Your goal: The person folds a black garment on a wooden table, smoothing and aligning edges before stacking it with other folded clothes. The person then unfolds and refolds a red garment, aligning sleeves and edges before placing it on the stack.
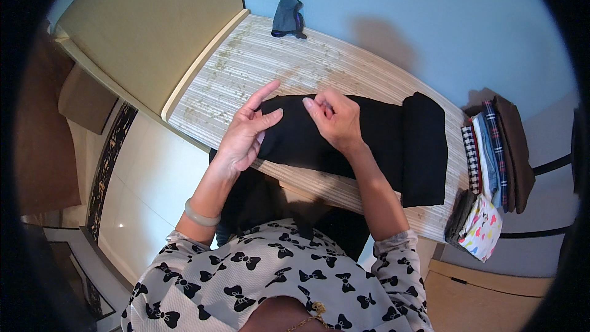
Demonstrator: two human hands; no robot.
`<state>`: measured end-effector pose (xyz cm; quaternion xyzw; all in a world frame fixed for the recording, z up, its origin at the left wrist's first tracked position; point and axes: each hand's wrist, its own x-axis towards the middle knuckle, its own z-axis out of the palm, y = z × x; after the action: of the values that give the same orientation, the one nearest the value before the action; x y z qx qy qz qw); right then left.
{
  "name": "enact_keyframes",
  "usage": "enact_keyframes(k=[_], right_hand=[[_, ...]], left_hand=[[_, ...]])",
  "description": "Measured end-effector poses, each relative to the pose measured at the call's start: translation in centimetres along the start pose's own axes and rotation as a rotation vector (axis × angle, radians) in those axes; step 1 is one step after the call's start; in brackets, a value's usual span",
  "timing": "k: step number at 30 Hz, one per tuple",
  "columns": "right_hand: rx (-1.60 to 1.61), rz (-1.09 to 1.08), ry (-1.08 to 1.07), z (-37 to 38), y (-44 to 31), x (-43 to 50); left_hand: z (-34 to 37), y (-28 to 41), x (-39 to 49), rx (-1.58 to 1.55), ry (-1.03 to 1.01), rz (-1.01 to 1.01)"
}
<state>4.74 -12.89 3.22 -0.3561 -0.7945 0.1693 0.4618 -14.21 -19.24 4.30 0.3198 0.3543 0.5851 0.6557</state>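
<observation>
A black garment (pixel 382 124), probably trousers, lies flat across the table in front of me. Its right end is folded over into a thicker band (pixel 424 152). Above the garment's left end is my left hand (pixel 246 133), palm turned inward, thumb and index finger spread, holding nothing. My right hand (pixel 339 120) is over the middle of the cloth with its fingers curled in towards the thumb. I see nothing in it. Both hands seem raised off the cloth, though the exact gap cannot be judged.
The table (pixel 207 97) has a striped top and a raised left edge beside a beige panel (pixel 152 23). A dark grey cloth item (pixel 288 16) stands against the blue wall (pixel 415 4). Folded clothes (pixel 493 157) are stacked at the right end, near a heart-print folded cloth (pixel 481 226).
</observation>
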Motion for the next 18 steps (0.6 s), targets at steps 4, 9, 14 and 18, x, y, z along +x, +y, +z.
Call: enact_keyframes(k=[4,9,14,18], right_hand=[[0.115,-0.032,-0.076,0.3,-1.2,-0.4],[0.031,-0.119,-0.069,1.2,-1.2,-0.8],[0.084,-0.131,-0.068,1.5,-1.2,-0.9],[0.167,-0.118,0.119,1.2,-2.1,-0.5]], left_hand=[[1.0,0.8,-0.3,0.067,-0.16,0.05],[2.1,0.3,-1.3,0.587,-0.256,0.24],[1.7,0.7,-1.3,0.625,-0.214,0.163],[1.6,0.4,-1.0,0.631,-0.148,0.3]])
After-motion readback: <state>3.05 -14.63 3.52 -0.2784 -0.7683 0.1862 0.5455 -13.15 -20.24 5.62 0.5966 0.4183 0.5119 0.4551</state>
